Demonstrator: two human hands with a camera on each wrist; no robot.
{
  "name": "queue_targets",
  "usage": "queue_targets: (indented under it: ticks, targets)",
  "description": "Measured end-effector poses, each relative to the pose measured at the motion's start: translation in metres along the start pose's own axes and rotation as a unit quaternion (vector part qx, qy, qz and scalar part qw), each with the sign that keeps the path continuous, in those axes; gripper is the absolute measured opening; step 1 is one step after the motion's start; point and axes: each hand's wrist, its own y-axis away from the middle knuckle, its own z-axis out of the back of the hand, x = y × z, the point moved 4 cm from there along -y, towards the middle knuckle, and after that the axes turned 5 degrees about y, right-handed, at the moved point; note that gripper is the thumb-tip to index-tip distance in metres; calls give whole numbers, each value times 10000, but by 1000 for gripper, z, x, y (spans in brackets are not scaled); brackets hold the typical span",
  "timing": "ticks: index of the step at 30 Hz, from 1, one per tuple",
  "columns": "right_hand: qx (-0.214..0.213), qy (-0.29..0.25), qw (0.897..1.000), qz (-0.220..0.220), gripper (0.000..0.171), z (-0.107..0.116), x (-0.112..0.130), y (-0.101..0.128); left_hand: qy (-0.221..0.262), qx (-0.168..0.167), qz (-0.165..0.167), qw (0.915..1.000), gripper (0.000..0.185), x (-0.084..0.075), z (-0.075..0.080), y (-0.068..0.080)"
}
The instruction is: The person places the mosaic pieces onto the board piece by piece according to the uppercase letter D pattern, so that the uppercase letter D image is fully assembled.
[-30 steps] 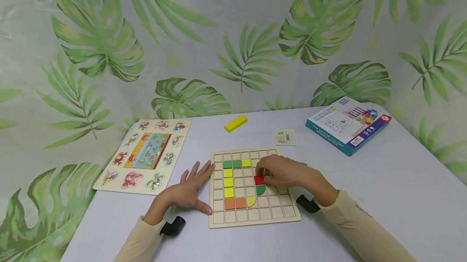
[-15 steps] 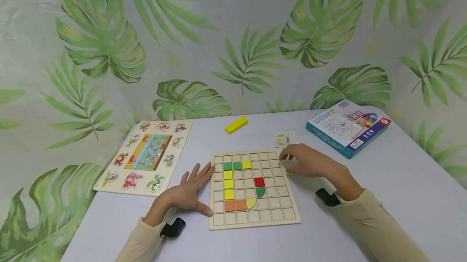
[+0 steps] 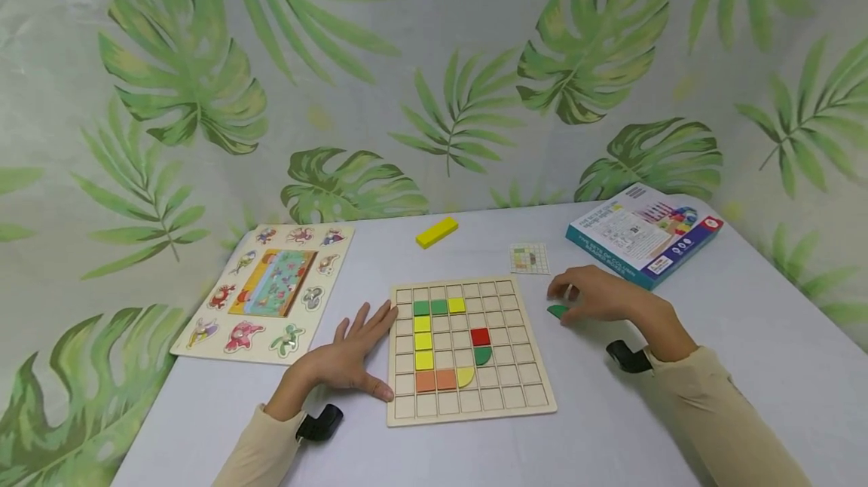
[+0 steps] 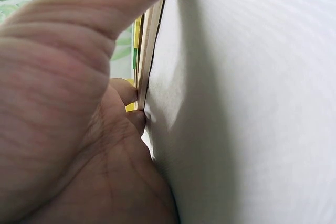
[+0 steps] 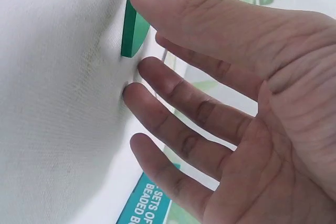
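Note:
My left hand [image 3: 349, 355] lies spread at the left side of the wooden grid board [image 3: 515, 396], thumb and fingertips at its edge. In the left wrist view the fingers reach the board's rim [image 4: 151, 45]. On the grid are green, yellow and orange tiles, a red square tile [image 3: 480, 336], and rounded green [image 3: 483, 355] and yellow [image 3: 466, 376] tiles. Right of the board, my right hand [image 3: 600, 295] hovers by a loose green rounded tile [image 5: 137, 30] lying on the cloth. The thumb is against or just over it; the other fingers are spread and loosely bent.
A small pattern card [image 3: 529, 258] lies behind the board, with a yellow block [image 3: 437, 233] to its left. The animal puzzle board [image 3: 230, 321] is at the left. At the back right lies a boxed set [image 3: 644, 234]. A leaf-print cloth [image 3: 366, 95] hangs behind.
My right hand has left the red tile, now lying in its grid cell, and moved right, off the board, to the loose green tile. The left hand has stayed put.

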Motion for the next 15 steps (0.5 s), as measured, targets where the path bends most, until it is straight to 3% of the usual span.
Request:
queue_targets:
  ticks: [9, 15]
  targets:
    - [113, -162, 9998, -43, 19, -2, 4, -6, 56, -27, 30, 10000, 132, 2, 0, 1]
    - [-28, -206, 9993, 312, 16, -4, 13, -10, 37, 21, 88, 10000, 131, 3, -2, 0]
